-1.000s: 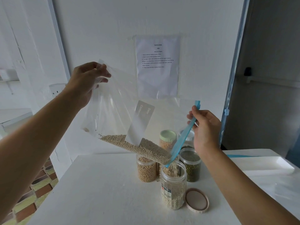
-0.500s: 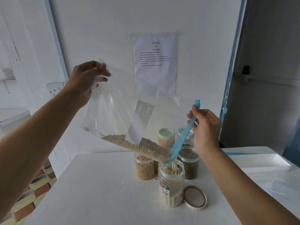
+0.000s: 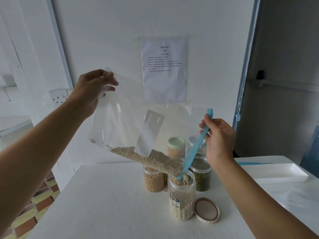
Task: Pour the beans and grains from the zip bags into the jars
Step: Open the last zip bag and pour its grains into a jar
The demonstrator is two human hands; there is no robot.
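Head view has my left hand [image 3: 94,87] pinching the raised bottom corner of the zip bag [image 3: 124,118]. My right hand [image 3: 219,137] pinches the blue zip strip [image 3: 195,149] at the bag's mouth. The grains [image 3: 146,157] run off the low corner into the open jar [image 3: 182,195] just below, mid-tabletop [image 3: 103,204], in front of the filled jars [image 3: 153,180] nearer the back edge. I judge the pour partway done; next I'd lift the left corner higher, keeping the mouth inside the rim.
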